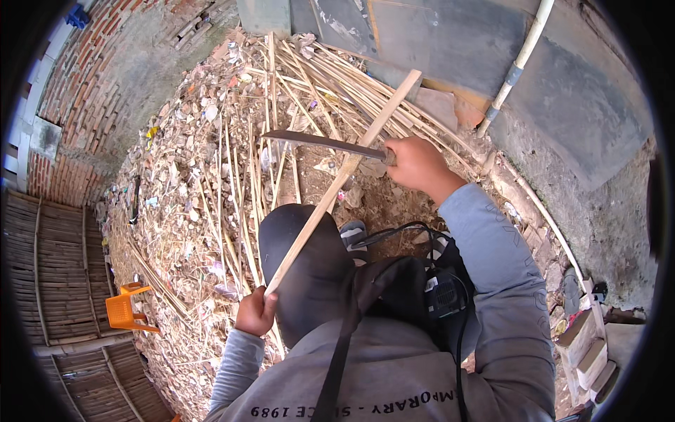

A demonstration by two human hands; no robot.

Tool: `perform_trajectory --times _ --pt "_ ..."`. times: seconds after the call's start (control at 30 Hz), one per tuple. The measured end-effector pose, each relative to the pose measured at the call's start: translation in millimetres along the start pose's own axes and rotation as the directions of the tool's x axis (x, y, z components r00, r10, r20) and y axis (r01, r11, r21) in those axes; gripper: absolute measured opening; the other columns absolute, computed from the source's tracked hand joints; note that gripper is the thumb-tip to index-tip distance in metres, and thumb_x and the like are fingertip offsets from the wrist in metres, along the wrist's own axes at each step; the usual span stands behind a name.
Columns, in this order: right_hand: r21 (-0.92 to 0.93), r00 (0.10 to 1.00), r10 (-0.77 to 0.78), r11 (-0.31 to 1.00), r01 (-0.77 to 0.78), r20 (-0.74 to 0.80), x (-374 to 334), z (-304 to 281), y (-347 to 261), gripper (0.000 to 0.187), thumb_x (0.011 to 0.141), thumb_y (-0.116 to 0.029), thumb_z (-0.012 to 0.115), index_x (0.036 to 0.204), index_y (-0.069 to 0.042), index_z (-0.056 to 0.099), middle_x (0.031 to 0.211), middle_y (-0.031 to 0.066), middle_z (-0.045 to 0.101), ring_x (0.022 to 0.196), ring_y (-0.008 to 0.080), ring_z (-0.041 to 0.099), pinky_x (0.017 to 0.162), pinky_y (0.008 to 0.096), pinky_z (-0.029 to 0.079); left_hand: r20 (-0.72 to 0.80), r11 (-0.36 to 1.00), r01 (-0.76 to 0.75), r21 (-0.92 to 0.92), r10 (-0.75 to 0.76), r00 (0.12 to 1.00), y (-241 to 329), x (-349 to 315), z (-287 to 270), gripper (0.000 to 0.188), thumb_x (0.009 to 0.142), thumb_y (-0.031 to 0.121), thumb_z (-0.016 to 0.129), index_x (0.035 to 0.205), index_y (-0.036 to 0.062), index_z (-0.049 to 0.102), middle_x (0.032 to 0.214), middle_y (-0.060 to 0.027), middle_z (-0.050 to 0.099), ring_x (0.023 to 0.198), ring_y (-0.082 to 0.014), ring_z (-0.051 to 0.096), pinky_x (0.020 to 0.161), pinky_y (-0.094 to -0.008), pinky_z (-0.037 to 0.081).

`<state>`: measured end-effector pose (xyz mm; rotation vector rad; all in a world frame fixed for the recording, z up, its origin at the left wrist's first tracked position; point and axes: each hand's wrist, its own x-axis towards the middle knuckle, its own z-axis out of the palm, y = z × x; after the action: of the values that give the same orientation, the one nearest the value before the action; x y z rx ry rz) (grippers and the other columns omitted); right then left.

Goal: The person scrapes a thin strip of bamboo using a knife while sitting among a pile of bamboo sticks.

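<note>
A long, flat strip of split bamboo slants from my lap up to the far right. My left hand is closed round its near end, beside my dark-clad knee. In my right hand is the handle of a machete, gripped with the fingers wrapped round it. Its dark blade points left and lies across the strip around the middle. Whether the edge bites into the bamboo, I cannot tell. The strip's far end sticks up past the blade.
Several thin bamboo strips lie heaped beyond, against a grey panel. Others spread over littered ground to the left. An orange plastic stool stands by a woven bamboo wall. A pipe leans at right; a black device with cables is at my waist.
</note>
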<state>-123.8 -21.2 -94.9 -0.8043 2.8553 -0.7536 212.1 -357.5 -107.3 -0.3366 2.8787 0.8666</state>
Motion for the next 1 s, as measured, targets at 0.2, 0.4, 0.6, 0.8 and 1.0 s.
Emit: perform_trajectory --times 0.2,0.4,0.6,0.8,1.0 --pt "0.029 0.999 0.047 0.998 -0.047 -0.004 5 8 22 0.036 0.075 -0.02 0.074 0.109 -0.01 0.071 0.093 0.018 0.071 0.09 0.0398 0.068 0.079 0.0492 0.055 -0.008 0.99 -0.01 -0.143 0.009 1.0 6 9 2 0.052 0.103 0.046 0.054 0.086 -0.0028 0.06 0.058 -0.0175 0.054 0.051 -0.0332 0.056 0.052 -0.0421 0.043" --pt "-0.032 0.996 -0.05 0.998 0.047 -0.075 1 2 -2 0.032 0.076 -0.019 0.073 0.106 -0.008 0.071 0.095 0.0169 0.072 0.089 0.0392 0.069 0.079 0.0481 0.056 0.021 0.996 0.012 -0.088 -0.01 1.0 2 5 -1 0.052 0.104 0.045 0.054 0.086 -0.0032 0.06 0.058 -0.0184 0.054 0.052 -0.0323 0.055 0.053 -0.0419 0.043" --pt "0.069 0.986 0.144 0.988 -0.139 -0.08 7 20 33 0.023 0.079 -0.016 0.068 0.101 -0.008 0.07 0.09 0.0166 0.072 0.086 0.0383 0.069 0.077 0.0487 0.056 0.028 0.988 0.004 -0.158 0.0 1.0 -2 12 1 0.049 0.105 0.042 0.052 0.086 -0.0032 0.06 0.057 -0.0145 0.053 0.051 -0.0242 0.053 0.053 -0.0391 0.042" --pt "-0.005 0.986 -0.033 0.999 0.032 -0.166 5 4 0 0.038 0.076 -0.022 0.076 0.112 -0.01 0.07 0.088 0.0182 0.071 0.088 0.0384 0.069 0.078 0.05 0.055 -0.004 0.985 0.022 -0.17 -0.023 1.0 4 6 3 0.047 0.105 0.039 0.053 0.087 -0.0034 0.062 0.059 -0.0127 0.055 0.053 -0.0216 0.054 0.054 -0.0384 0.043" --pt "0.075 0.977 0.178 0.983 -0.17 -0.119 12 24 51 0.026 0.079 -0.018 0.069 0.103 -0.007 0.069 0.085 0.0174 0.07 0.087 0.039 0.069 0.077 0.0504 0.056 0.009 0.988 -0.005 -0.151 0.006 1.0 -4 13 5 0.048 0.105 0.04 0.053 0.085 -0.0031 0.061 0.058 -0.0136 0.054 0.052 -0.0231 0.054 0.053 -0.0392 0.043"
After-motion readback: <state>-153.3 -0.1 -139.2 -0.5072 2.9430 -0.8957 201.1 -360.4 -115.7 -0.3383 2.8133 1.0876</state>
